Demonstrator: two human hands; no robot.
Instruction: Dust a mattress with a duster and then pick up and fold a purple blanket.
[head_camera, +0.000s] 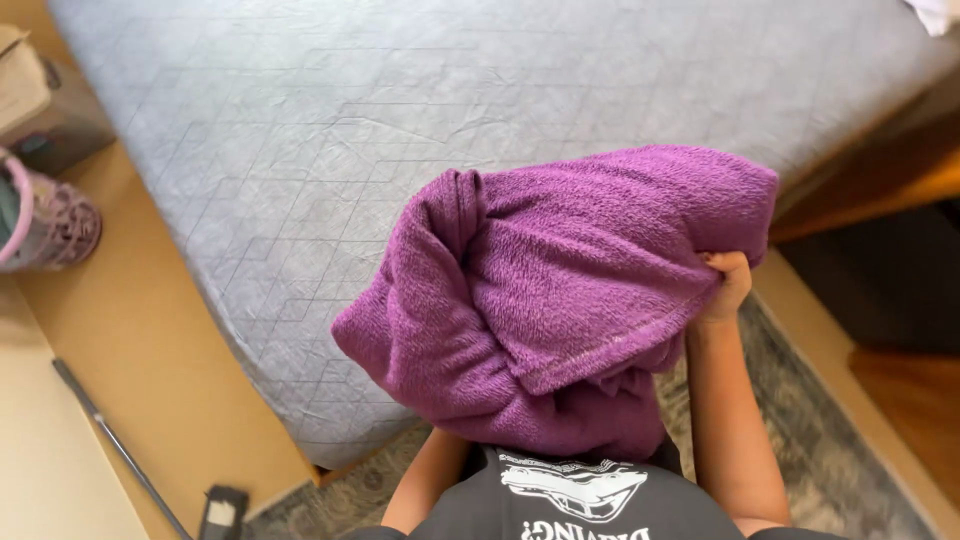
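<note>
Purple towel (570, 300) fills the middle of the frame, bunched up over the grey bed (300, 130). Right hand (725, 285) pinches its edge; left hand is hidden underneath. Brown box (25, 85) sits upper left.

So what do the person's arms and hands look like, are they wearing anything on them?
Both forearms are bare, with no sleeves reaching them. The right hand shows no glove, ring or watch. The left hand is hidden behind the purple towel. A dark shirt with a white print covers the chest.
</note>
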